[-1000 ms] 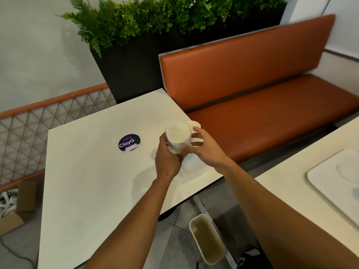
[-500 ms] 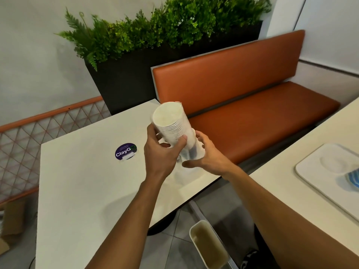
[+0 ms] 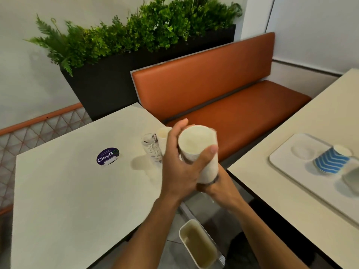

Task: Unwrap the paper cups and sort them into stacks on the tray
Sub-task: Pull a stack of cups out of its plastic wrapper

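shifted since half a second back: stack of white cups [image 3: 197, 144] carried rightward off the left surface [image 3: 68, 191], now held in the air over the gap toward the right surface [image 3: 272, 187]; right grip [image 3: 218, 189] gone from beside the stack to under its base.

item 1, stack of white cups: tilted, open mouth toward the camera, touching neither surface. whether any wrap remains on it cannot be told.

item 2, left grip [image 3: 180, 167]: clenched round the upper stack, thumb across the near side, fingers over the far rim; forearm rising from lower centre.

item 3, right grip: tucked beneath the stack's foot, largely hidden; cannot tell whether it clasps the base or merely props it.

item 4, tray [image 3: 287, 164]: on the right surface, bearing a blue striped cup [image 3: 330, 162] on its side.

item 5, wrapped stack [image 3: 152, 150]: upright on the left surface, untouched.

item 6, floor bin [image 3: 198, 247]: below the grips.

step in hand, by judgement: transfer of one stack to the tray, unwrapping possibly unfinished. next move calls for clearing any wrap, then a level carry rightward and an upright set-down on bare tray beside the blue striped cup.
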